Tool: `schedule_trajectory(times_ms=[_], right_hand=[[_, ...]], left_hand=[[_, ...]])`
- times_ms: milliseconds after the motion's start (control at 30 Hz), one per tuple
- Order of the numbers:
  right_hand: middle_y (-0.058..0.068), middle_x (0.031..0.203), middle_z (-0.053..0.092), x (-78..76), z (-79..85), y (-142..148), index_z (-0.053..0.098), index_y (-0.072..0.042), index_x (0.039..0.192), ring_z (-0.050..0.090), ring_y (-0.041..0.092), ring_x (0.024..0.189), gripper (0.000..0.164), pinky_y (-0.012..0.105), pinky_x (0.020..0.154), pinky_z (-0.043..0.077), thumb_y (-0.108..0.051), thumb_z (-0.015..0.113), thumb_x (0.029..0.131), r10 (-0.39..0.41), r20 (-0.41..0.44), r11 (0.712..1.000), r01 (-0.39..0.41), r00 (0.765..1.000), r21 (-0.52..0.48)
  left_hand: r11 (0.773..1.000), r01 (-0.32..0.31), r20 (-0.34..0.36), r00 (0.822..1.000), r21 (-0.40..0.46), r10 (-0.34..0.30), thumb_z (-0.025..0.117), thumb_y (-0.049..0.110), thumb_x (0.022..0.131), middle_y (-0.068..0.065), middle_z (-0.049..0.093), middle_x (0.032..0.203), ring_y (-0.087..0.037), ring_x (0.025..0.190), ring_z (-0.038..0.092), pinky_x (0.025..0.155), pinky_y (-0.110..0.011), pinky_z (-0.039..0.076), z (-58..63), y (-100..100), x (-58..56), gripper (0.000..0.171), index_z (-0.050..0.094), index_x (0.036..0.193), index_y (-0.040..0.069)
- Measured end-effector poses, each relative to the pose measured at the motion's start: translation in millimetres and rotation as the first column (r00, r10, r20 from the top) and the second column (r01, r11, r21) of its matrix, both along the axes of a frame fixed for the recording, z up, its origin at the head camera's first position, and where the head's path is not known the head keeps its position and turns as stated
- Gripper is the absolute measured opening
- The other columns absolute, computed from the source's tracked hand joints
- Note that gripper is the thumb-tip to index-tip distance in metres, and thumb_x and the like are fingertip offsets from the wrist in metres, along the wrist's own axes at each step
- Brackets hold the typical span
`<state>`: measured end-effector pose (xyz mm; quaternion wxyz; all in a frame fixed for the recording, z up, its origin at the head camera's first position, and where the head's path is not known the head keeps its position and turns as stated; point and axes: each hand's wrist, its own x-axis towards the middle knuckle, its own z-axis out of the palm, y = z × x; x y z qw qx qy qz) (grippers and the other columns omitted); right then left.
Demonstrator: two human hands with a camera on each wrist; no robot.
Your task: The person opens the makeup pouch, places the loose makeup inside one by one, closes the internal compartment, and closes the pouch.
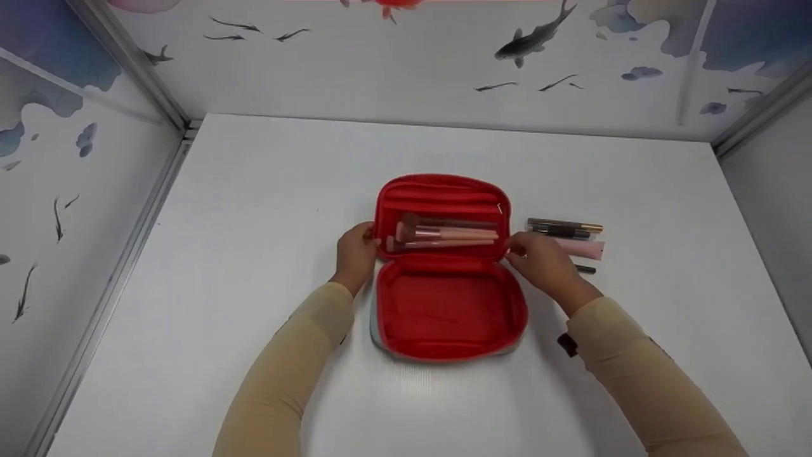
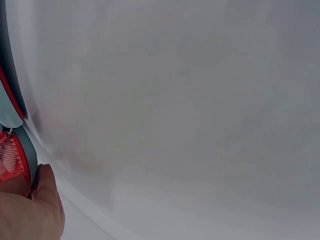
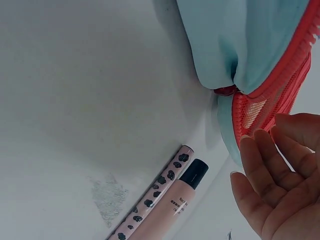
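An unzipped cosmetic bag, red inside and pale blue outside, lies with its lid folded back. Several makeup brushes with pink handles lie across the lid's inner side, apparently under red mesh. At the lid's left edge, my left hand pinches the rim, the thumb on the inner side. My right hand is at the lid's right edge. Its fingers are loosely bent, with the fingertips against or very near the red mesh side; the head view does not settle contact.
Right of the bag lie a pink tube with a black cap, a dark tube with a gold end and a spotted pink pencil-like stick. My right hand partly covers this group in the head view. Printed panels wall the white table.
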<state>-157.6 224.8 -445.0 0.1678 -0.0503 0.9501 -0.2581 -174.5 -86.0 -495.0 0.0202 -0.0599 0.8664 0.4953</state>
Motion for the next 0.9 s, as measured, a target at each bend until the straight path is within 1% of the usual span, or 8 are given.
schedule_trajectory(times_ms=[200,333,433,600,667,733,900], right_hand=[[0.010,0.104,0.065,7.7,0.2,2,0.068,-0.007,0.115,0.057,0.026,0.094,0.023,0.043,0.082,0.054,-0.011,0.060,0.094,0.006,-0.035,1.000,-0.007,0.999,-0.014],[0.011,0.106,0.065,13.5,0.3,4,0.066,-0.006,0.116,0.059,0.027,0.097,0.024,0.044,0.084,0.054,-0.011,0.061,0.094,-0.001,-0.036,1.000,0.000,0.999,-0.024],[0.012,0.108,0.065,18.2,0.9,7,0.066,-0.006,0.117,0.060,0.029,0.101,0.024,0.045,0.086,0.054,-0.012,0.062,0.093,-0.011,-0.030,1.000,0.010,1.000,-0.026],[0.013,0.109,0.067,26.1,2.7,12,0.065,-0.005,0.118,0.061,0.030,0.102,0.026,0.046,0.087,0.053,-0.011,0.064,0.093,-0.006,-0.052,0.999,0.004,0.999,-0.034],[0.013,0.109,0.067,28.7,3.3,15,0.065,-0.005,0.118,0.061,0.029,0.102,0.026,0.046,0.088,0.053,-0.011,0.064,0.092,-0.001,-0.063,0.999,-0.002,0.998,-0.041],[0.013,0.109,0.067,31.3,4.1,18,0.065,-0.004,0.117,0.061,0.029,0.102,0.026,0.046,0.087,0.053,-0.010,0.064,0.092,-0.001,-0.068,0.999,-0.002,0.998,-0.044],[0.015,0.112,0.065,38.0,3.9,26,0.064,-0.003,0.118,0.060,0.031,0.103,0.027,0.047,0.088,0.052,-0.010,0.063,0.093,-0.008,-0.071,0.999,0.005,0.997,-0.040]], left_hand=[[1.000,0.008,0.053,0.999,-0.022,-0.007,0.057,0.000,0.093,-0.018,0.065,0.115,-0.027,0.110,0.061,0.095,-0.036,0.048,1.9,0,-2.2,0.035,0.057,0.128,-0.005],[1.000,-0.002,0.111,0.994,0.010,0.001,0.057,0.004,0.094,-0.018,0.064,0.118,-0.026,0.110,0.060,0.094,-0.036,0.049,4.1,-1,-2.5,0.038,0.055,0.131,-0.003],[0.999,-0.010,0.170,0.985,0.048,0.001,0.058,0.007,0.094,-0.017,0.063,0.118,-0.026,0.107,0.060,0.091,-0.036,0.050,5.4,-1,0.4,0.040,0.053,0.133,-0.001],[0.999,0.003,0.248,0.969,0.050,-0.015,0.060,0.014,0.095,-0.017,0.062,0.118,-0.026,0.106,0.060,0.090,-0.037,0.050,7.1,-4,12.2,0.045,0.049,0.137,0.001],[0.999,0.010,0.264,0.964,0.034,-0.019,0.061,0.016,0.094,-0.017,0.062,0.119,-0.026,0.108,0.059,0.091,-0.037,0.050,8.6,-5,17.9,0.047,0.049,0.137,0.000],[0.999,0.010,0.290,0.957,0.035,-0.020,0.062,0.017,0.094,-0.017,0.061,0.120,-0.026,0.108,0.059,0.091,-0.038,0.050,11.7,-6,23.6,0.048,0.049,0.136,0.000],[0.999,0.038,0.343,0.938,0.019,-0.042,0.061,0.018,0.093,-0.015,0.060,0.121,-0.026,0.106,0.058,0.090,-0.037,0.050,19.2,-10,39.4,0.046,0.051,0.135,0.002]])
